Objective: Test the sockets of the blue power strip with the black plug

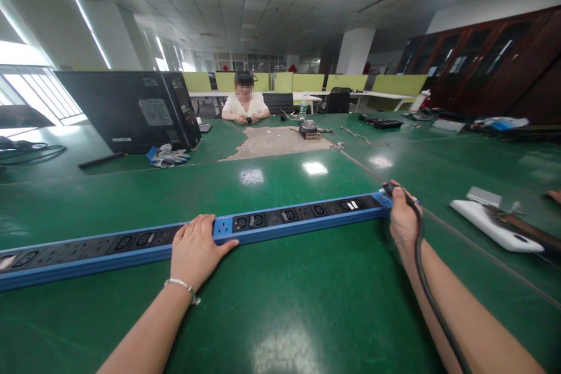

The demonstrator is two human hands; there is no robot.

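Observation:
A long blue power strip [274, 232] with a row of black sockets lies slantwise across the green tabletop, its left end running out of view. My left hand [196, 249] is closed over the strip near its middle, thumb along the front side, beside a blue socket. At the strip's right end, my right hand [402, 217] grips the black plug end of a power cord [419, 257]. The cord hangs down along my right forearm to the bottom edge. My fingers partly cover the plug, and I cannot tell whether it sits in a socket.
On the left stand a black computer case [131, 108] and blue-white gloves [168, 155]. Across the table sits a person [245, 104] with both hands together. A white device [495, 225] lies at right. Further back are a round metal part [308, 127] and a bottle [303, 106].

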